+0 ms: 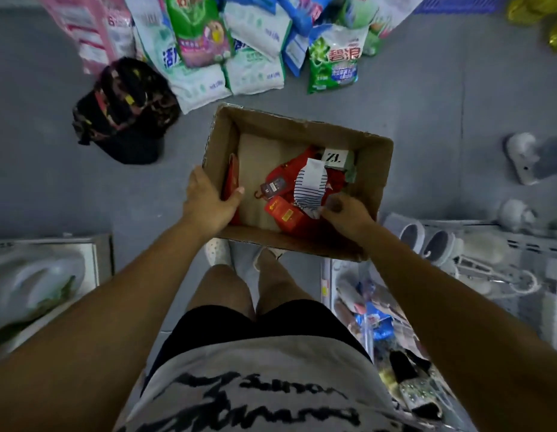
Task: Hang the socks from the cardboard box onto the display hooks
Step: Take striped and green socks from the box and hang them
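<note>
Fingers (235, 194) on cardboard box (374, 169), grey floor (426, 104) beneath

You have one cardboard box (302, 123) before you and two hands in view, your left hand (208, 201) and your right hand (345, 213). Inside it you can count one striped sock (311, 190), one ZL-labelled pack (336, 159), one red packet (232, 179), and a heap of red socks (289, 173) too tangled to number, with two tags showing: one dark tag (272, 187), one red tag (283, 212). Around it, count one dark patterned cap (124, 110), at least eight detergent bags (333, 60) and your two white shoes (216, 251).
</note>
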